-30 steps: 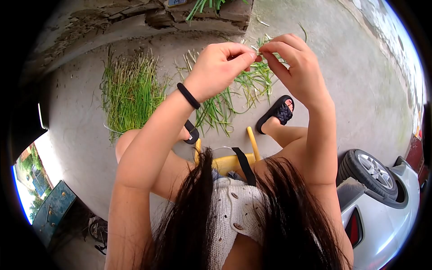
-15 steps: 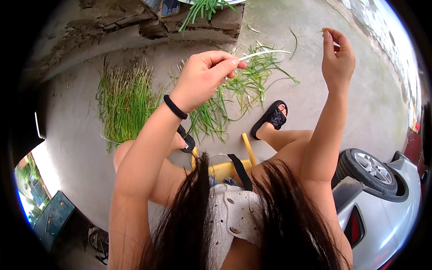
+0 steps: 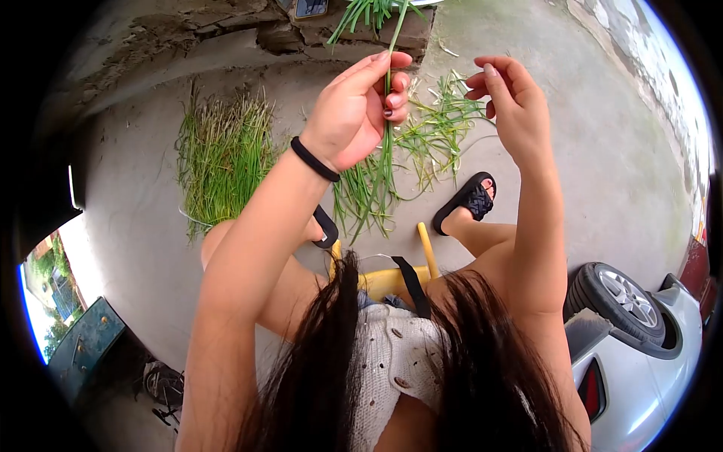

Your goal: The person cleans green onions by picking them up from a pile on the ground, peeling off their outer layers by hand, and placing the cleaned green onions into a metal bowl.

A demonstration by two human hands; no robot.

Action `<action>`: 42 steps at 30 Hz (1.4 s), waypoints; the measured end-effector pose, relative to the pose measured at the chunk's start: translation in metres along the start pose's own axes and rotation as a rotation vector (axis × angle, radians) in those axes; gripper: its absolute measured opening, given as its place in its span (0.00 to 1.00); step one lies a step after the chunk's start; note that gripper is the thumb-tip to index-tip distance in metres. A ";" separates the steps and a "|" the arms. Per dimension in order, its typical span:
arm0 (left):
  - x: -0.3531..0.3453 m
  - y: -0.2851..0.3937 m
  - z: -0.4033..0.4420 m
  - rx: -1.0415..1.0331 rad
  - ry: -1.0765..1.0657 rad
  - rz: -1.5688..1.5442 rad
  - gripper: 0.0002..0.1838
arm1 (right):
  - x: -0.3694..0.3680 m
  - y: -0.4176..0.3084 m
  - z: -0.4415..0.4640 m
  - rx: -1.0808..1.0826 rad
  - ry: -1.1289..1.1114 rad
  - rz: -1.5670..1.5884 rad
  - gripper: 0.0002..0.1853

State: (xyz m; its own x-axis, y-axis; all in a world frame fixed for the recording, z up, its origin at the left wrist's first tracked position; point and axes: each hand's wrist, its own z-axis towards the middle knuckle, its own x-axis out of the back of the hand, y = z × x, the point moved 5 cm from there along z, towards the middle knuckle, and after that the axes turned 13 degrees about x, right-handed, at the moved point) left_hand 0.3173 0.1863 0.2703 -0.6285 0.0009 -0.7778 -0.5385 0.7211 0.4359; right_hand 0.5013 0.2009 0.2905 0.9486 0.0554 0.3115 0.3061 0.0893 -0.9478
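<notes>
My left hand [image 3: 361, 102], with a black band at the wrist, pinches a long green chive stalk [image 3: 396, 32] between thumb and forefinger. One end of the stalk points up past the fingertips, and its leaves hang below the palm. To the right, my right hand [image 3: 514, 105] is raised with loosely curled fingers apart, and I see nothing in it. Beneath the hands, loose chives and peeled bits [image 3: 433, 135] lie scattered on the concrete. A thick pile of chives [image 3: 230, 158] rests on the ground to the left.
More green chives [image 3: 365, 13] hang over the rim of a pale container on the stone ledge [image 3: 361, 49]. A phone [image 3: 311, 7] is beside them. A yellow stool [image 3: 388, 282] stands between my legs. A silver car [image 3: 640, 384] and a tyre [image 3: 621, 301] are at lower right.
The chive stalk in my left hand has swung from pointing right to upright. My right hand has come inward from the far right, and its pinched fingers have loosened. The view has shifted slightly.
</notes>
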 end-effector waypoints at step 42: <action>0.055 0.097 -0.027 -0.473 0.115 -0.305 0.11 | -0.087 0.006 -0.050 -0.396 -0.701 0.843 0.11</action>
State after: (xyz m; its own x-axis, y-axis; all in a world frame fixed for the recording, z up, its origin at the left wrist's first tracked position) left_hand 0.2151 0.2379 0.2819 -0.4478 -0.2535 -0.8574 -0.8811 0.2880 0.3750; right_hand 0.4245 0.1472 0.2546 0.6492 0.4978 -0.5751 -0.2794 -0.5473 -0.7890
